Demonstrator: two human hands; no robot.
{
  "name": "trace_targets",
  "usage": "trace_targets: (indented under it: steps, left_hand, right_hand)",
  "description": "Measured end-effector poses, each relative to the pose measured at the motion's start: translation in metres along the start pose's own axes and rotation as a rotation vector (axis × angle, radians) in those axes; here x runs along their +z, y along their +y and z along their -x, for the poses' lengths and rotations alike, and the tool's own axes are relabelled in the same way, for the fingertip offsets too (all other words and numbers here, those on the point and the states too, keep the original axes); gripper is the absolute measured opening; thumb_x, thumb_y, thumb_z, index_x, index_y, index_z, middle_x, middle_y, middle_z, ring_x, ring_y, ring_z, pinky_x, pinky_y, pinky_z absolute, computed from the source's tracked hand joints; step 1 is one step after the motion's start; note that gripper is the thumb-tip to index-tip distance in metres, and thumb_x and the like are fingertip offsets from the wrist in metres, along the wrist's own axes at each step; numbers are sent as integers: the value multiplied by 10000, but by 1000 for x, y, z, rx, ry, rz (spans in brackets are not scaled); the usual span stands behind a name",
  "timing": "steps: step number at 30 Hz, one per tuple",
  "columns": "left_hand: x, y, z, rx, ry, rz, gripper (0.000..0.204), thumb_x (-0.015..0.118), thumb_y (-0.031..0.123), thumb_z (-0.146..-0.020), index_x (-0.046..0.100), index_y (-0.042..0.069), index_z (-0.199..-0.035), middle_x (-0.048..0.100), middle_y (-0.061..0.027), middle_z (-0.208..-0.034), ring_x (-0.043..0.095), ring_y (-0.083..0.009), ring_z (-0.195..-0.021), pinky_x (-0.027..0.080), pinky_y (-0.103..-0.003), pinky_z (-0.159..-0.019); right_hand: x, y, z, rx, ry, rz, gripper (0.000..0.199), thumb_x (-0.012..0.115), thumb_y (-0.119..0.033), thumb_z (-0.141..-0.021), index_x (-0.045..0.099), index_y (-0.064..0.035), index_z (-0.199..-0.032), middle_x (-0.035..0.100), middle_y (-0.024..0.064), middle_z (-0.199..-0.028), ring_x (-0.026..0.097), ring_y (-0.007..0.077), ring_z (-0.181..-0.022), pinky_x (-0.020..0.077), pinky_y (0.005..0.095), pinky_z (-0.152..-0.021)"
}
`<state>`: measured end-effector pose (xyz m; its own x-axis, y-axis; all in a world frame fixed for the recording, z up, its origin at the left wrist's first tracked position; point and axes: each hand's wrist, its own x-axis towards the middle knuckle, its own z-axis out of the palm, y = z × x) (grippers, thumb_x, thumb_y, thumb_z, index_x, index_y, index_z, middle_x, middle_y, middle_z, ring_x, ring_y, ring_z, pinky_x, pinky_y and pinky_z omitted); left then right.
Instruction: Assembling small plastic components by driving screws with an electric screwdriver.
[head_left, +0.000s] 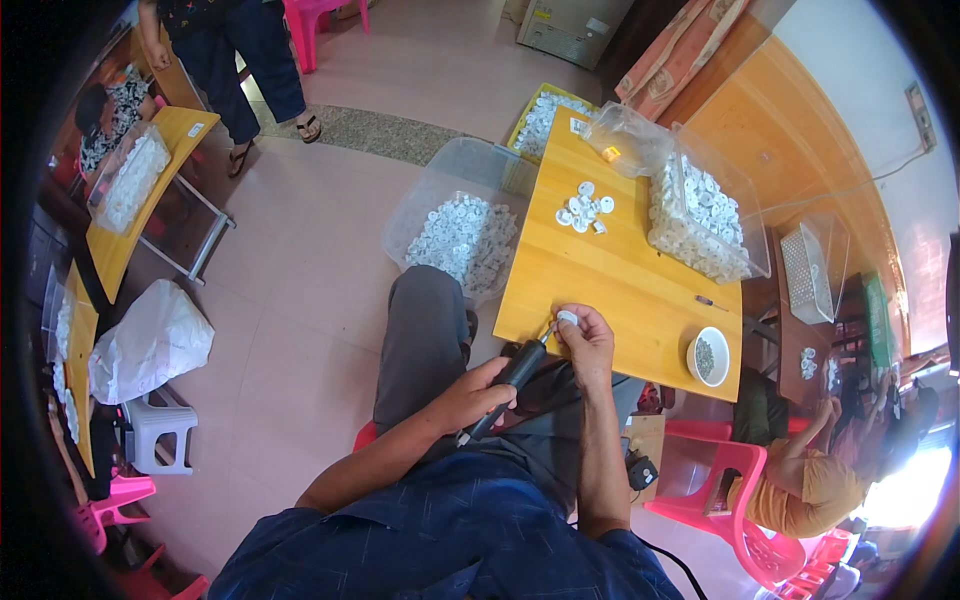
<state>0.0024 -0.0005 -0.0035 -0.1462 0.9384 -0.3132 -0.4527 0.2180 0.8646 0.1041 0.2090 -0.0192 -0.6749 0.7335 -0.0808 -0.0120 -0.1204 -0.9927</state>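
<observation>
My left hand (472, 402) is wrapped round the body of a black electric screwdriver (522, 367), which slants up and to the right. Its metal tip meets a small round white plastic part (567, 318) at the table's near left corner. That part is pinched between the fingers of my right hand (588, 338). Farther up the yellow wooden table (610, 265) lies a loose group of similar white parts (583, 208). A white bowl (722, 345) with many small metal pieces, too small to make out, stands right of my right hand.
Clear bins of white parts stand on the table (700, 215) and on the floor (462, 240) left of it, with a yellow crate (545, 115) behind. A small screwdriver (711, 303) lies near the bowl. A person in yellow (810, 490) sits at right beside a pink chair (740, 480); another stands far left.
</observation>
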Motion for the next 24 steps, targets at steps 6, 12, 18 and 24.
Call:
trace_targets:
  steps: [6,12,18,24]
  left_hand:
    - [1,3,1,-6,-1,0,291,542,162,-957,506,40,-1219,622,-59,-872,610,-106,-642,506,-252,-554]
    - [-3,-5,-1,8,-18,36,305,547,170,-959,503,42,-1233,627,-64,-872,614,-112,-633,522,-255,-560]
    - [-3,-2,1,-42,-12,75,339,549,173,-960,494,34,-1265,633,-76,-880,631,-125,-637,532,-259,-551]
    - [-3,-4,1,-42,-20,104,300,545,165,-960,503,36,-1227,629,-76,-875,630,-128,-629,530,-260,-551]
  right_hand:
    - [-2,5,-1,-34,-4,5,142,605,16,-943,654,-2,-1075,683,33,-888,596,73,-745,475,195,-668]
    - [-5,10,-2,-48,-13,29,137,616,20,-941,655,-6,-1069,689,32,-901,605,72,-762,478,195,-680]
    - [-7,14,-3,-64,-35,56,140,615,30,-945,656,-16,-1070,690,26,-915,610,74,-785,484,201,-707]
    - [-12,18,0,-66,-64,181,141,617,27,-948,660,-27,-1071,683,5,-910,598,60,-776,473,193,-701]
